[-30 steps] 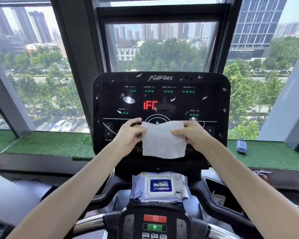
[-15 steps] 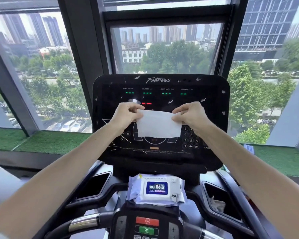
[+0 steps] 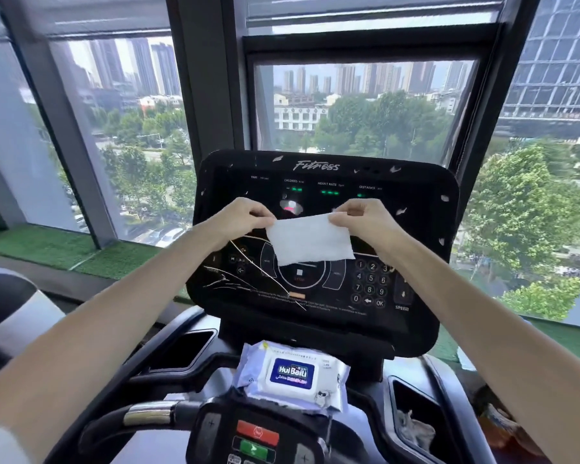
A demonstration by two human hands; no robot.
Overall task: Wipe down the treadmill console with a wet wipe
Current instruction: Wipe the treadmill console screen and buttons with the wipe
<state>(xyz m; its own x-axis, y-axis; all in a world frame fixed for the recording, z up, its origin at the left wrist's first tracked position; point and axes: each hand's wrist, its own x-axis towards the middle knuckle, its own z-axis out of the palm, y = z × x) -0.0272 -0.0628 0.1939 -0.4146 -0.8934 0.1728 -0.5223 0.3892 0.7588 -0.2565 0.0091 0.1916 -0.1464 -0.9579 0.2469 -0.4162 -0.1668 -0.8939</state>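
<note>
The black treadmill console (image 3: 318,316) stands in front of me, with green readouts along its top, a number keypad at the lower right and white scratch marks at the lower left. A white wet wipe (image 3: 310,241) hangs spread in front of the console's middle. My left hand (image 3: 240,221) pinches its upper left corner and my right hand (image 3: 362,217) pinches its upper right corner. The wipe covers part of the round central control.
A pack of wet wipes (image 3: 293,375) with a blue label lies on the ledge below the console. Cup-holder trays sit at left (image 3: 186,349) and right (image 3: 412,413); the right one holds crumpled material. Red and green buttons (image 3: 257,440) sit on the handlebar. Windows stand behind.
Both hands have lifted the wipe from the console's lower part up to its middle. The wipe now hangs shorter and wider between them.
</note>
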